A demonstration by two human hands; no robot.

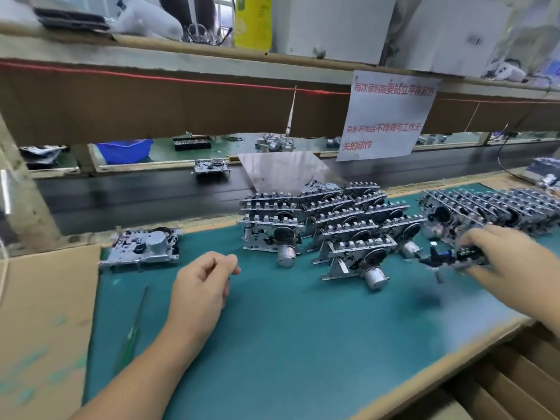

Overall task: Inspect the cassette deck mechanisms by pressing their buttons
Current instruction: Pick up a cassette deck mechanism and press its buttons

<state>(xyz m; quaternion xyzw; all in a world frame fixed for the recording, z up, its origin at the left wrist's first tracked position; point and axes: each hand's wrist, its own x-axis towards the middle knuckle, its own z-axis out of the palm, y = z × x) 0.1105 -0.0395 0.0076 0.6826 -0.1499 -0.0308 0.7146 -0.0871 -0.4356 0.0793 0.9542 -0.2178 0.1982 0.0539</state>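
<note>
Right hand [497, 253] grips one cassette mechanism [454, 256] just above the green bench [303, 328], beside the right-hand stack [500, 207]; left hand [203, 283] hovers loosely curled, holding nothing. Judging by the middle stack [327, 219] and one lone unit [142, 245] at left, most inspecting likely remains.

Even, fairly bright overhead light, soft shadows on the green mat [288, 328]. Right hand [500, 253] smeared by motion blur. Wide-angle bending at the edges; upper shelf [181, 53] soft, paper sign [388, 116] slightly washed out.
</note>
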